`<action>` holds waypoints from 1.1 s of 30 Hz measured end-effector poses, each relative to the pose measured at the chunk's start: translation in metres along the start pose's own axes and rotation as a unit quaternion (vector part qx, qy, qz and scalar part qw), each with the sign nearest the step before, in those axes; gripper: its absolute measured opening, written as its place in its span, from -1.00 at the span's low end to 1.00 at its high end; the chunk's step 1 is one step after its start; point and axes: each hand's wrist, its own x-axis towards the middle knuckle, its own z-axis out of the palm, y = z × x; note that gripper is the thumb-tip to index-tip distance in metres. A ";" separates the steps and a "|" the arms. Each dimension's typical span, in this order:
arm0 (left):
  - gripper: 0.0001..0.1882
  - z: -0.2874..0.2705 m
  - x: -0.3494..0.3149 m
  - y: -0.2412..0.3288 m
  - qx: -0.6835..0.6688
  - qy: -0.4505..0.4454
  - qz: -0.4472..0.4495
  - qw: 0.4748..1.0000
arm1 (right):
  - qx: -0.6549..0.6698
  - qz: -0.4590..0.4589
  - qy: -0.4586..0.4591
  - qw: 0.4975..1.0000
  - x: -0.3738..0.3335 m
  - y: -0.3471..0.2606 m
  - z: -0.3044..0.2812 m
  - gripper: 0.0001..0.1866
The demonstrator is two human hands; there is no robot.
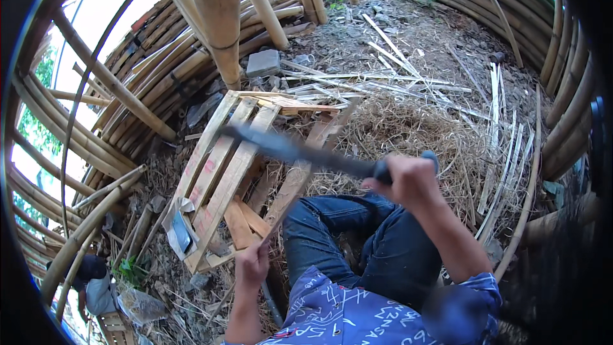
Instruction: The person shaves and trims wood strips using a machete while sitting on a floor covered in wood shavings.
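My right hand (408, 179) is closed round the dark handle of a machete (300, 153). Its long grey blade, smeared by motion, points left and crosses above a slatted wooden crate (223, 166). On the near side of the crate my left hand (252, 263) is closed on the lower end of a long, flat bamboo slat (290, 198). That slat slants up and away to the right, passing beneath the blade. Short wooden pieces (246, 222) lie inside the crate, partly hidden. A dark phone-like slab (182, 235) rests on paper at the crate's left corner.
Tangled bamboo shavings (408, 137) cover the ground beyond my bent legs (364, 236). Split bamboo strips (396, 83) lie farther off and to the right. A thick bamboo post (220, 25) stands behind the crate, near a grey block (263, 62). Bamboo poles (153, 57) are stacked at left.
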 end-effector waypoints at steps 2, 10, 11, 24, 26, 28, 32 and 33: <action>-0.72 -0.009 -0.003 0.003 0.058 0.001 -0.003 0.998 | -0.015 0.088 -0.031 0.996 0.005 0.017 0.000 -0.41; -0.73 0.013 0.016 0.023 -0.001 -0.039 0.023 0.999 | -0.047 -0.072 -0.057 0.995 -0.007 -0.003 -0.006 -0.38; -0.74 0.012 0.016 0.021 -0.016 -0.032 0.016 0.999 | -0.048 -0.069 -0.057 0.995 -0.008 0.000 -0.007 -0.38; -0.75 0.011 0.008 0.007 -0.039 -0.040 0.004 0.998 | -0.047 -0.041 0.005 0.998 -0.010 0.010 -0.012 -0.38; -0.75 -0.001 0.005 -0.002 0.014 0.000 -0.007 1.000 | -0.052 0.083 0.023 0.995 -0.007 0.031 -0.015 -0.39; -0.75 -0.003 0.014 0.004 0.020 -0.023 -0.010 0.999 | -0.070 0.084 0.014 0.994 -0.012 0.042 -0.013 -0.36; -0.75 0.012 0.011 0.002 0.011 -0.022 0.024 0.999 | -0.073 0.035 0.009 0.997 -0.021 0.034 -0.016 -0.36; -0.74 0.015 0.010 0.001 0.001 -0.014 0.044 0.999 | -0.054 -0.005 0.005 0.999 -0.018 0.027 -0.018 -0.37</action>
